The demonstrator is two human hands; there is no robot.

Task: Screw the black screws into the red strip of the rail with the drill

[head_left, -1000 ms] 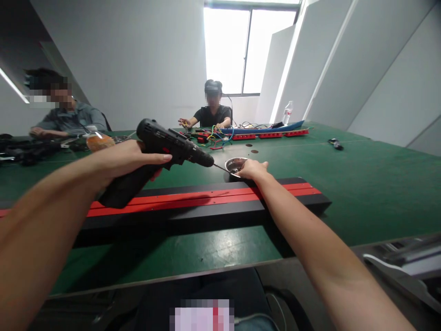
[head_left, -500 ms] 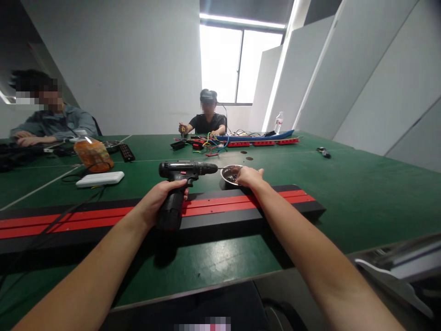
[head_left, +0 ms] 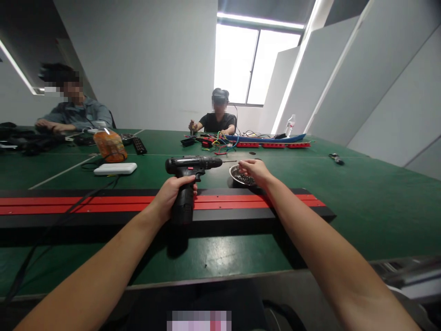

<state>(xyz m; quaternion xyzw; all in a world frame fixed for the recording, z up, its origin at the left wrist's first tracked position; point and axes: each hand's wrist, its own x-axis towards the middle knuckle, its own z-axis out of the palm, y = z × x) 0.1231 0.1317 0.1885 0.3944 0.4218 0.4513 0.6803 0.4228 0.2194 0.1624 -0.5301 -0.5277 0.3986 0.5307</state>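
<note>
Since the frame half a second ago, the right hand (head_left: 255, 172) has come up out of the bowl (head_left: 232, 175), and its fingertips are now at the tip of the bit (head_left: 229, 161). Against the frame one second ago, the drill (head_left: 195, 164) has swung from a downward slant to nearly level.

In the head view, the left hand (head_left: 178, 187) grasps the drill by its handle, thumb near the trigger. The drill is over the bar (head_left: 237, 214), its bit pointing right toward the right hand. The right hand's fingertips are drawn together above the bowl's rim; whether they hold anything is too small to tell. Small dark pieces (head_left: 246, 179) lie in the bowl, which sits just beyond the bar on the green table (head_left: 372, 197).

Red strips (head_left: 230, 199) run along the top of the bar, and a black cable (head_left: 81, 198) crosses its left part. Beyond the bar, on the left, are a white block (head_left: 115, 169), an orange bag (head_left: 110, 146) and a black strip (head_left: 139, 145). Farther back lie coloured wires (head_left: 223, 143), red blocks (head_left: 274, 145) and a long blue piece (head_left: 292, 138), with an upright bottle (head_left: 290, 125) near its right end. One person (head_left: 218, 122) sits across the table, another (head_left: 84, 115) at the far left.
</note>
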